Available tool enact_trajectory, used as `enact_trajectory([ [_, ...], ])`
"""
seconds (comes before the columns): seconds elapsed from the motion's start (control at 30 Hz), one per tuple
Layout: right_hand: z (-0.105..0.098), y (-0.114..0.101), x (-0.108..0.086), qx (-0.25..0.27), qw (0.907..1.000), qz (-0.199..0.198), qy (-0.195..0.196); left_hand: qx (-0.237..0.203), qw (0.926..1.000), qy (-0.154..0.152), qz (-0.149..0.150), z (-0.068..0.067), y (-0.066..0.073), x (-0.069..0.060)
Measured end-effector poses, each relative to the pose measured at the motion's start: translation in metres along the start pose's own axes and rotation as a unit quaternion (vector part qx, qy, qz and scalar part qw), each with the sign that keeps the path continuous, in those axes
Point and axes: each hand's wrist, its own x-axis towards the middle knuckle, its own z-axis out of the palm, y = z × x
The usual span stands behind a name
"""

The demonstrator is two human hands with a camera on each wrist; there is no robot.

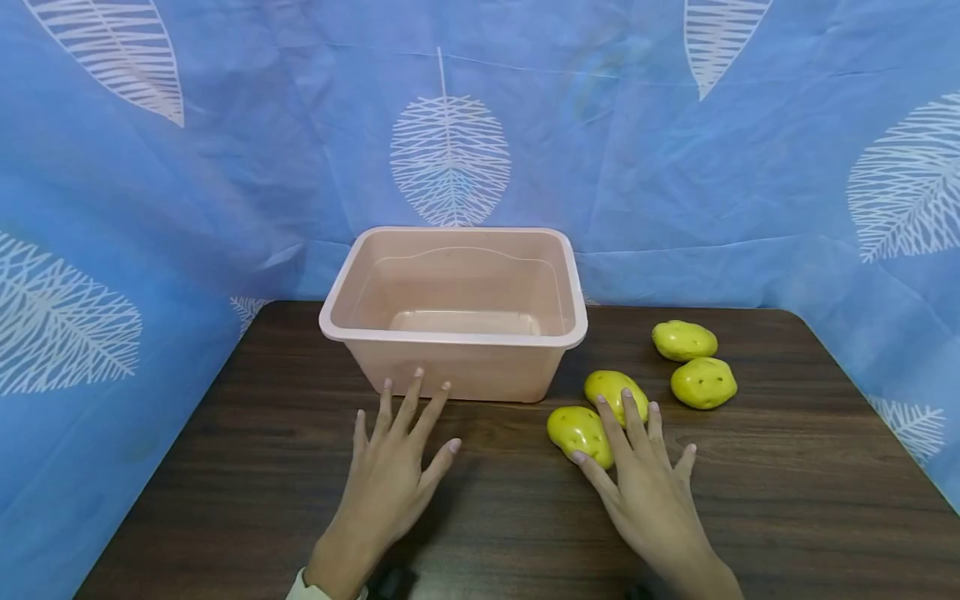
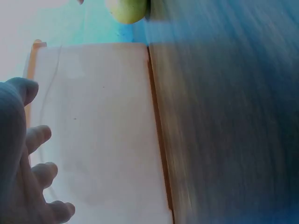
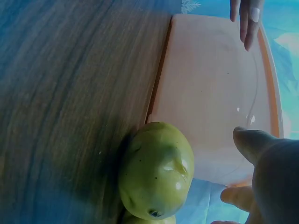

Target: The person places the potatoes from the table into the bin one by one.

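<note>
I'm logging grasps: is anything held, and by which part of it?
Nothing is held: the left hand and right hand are spread, gripping neither bin nor yellow potatoes.

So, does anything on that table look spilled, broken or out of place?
Nothing stands out as spilled, broken or askew. The pinkish bin stands upright on the table, and four potato-like things lie to its right in the head view. Their bright, glossy yellow is perhaps the only oddity.
</note>
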Motion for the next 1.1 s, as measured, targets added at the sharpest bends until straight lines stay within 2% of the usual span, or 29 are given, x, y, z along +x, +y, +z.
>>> enact_trajectory([
  [0.13, -0.001, 0.001, -0.001, 0.003, 1.0, -0.005, 0.002, -0.005, 0.9999, -0.003, 0.015, -0.004, 0.0, -0.003],
  [0.47, -0.008, 0.002, -0.003, 0.042, 0.9991, -0.009, -0.002, 0.002, 0.998, 0.031, 0.054, -0.027, -0.005, -0.011],
  [0.67, -0.009, 0.003, -0.003, 0.052, 0.9985, -0.018, 0.002, 0.012, 0.995, 0.061, 0.078, -0.04, -0.015, -0.009],
  [1.1, -0.009, 0.004, -0.005, 0.076, 0.9963, -0.035, 0.021, -0.004, 0.9846, 0.119, 0.127, -0.061, -0.044, 0.001],
])
